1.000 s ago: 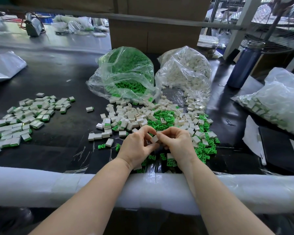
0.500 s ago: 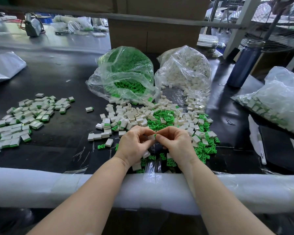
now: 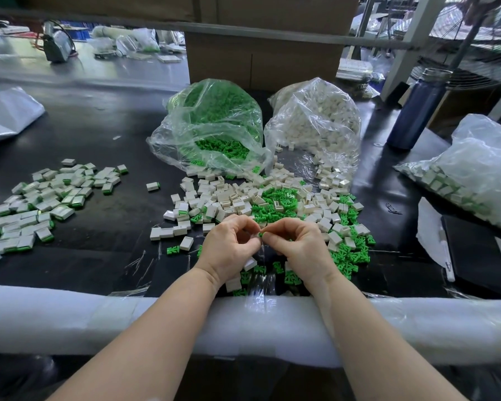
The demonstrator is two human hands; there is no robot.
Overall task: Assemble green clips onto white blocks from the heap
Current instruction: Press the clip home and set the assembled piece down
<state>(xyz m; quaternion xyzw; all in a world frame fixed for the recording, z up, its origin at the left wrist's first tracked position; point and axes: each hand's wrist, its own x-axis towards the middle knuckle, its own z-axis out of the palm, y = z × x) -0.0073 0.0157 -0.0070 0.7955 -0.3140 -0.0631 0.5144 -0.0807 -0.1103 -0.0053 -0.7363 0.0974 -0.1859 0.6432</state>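
Note:
My left hand [image 3: 232, 247] and my right hand [image 3: 298, 244] meet fingertip to fingertip just above the near edge of the heap [image 3: 243, 198] of loose white blocks and green clips. Both hands have curled fingers. A small green clip [image 3: 261, 234] shows between the fingertips, pinched by my right hand. My left hand pinches a white block against it; that block is almost fully hidden by the fingers. Green clips [image 3: 347, 256] lie scattered right of my right hand. Another white block [image 3: 250, 263] lies under my left palm.
Behind the heap are an open bag of green clips [image 3: 214, 125] and an open bag of white blocks [image 3: 315, 125]. A pile of assembled pieces [image 3: 41, 198] lies at the left. At the right are a filled bag [image 3: 475, 169], a blue bottle [image 3: 417, 108] and a black notebook [image 3: 475, 256]. A foam-padded edge [image 3: 99, 322] runs along the front.
The white block that showed between my fingertips is now covered by the fingers, and a bit of green shows there instead. Both hands stayed in place, pressed closer together.

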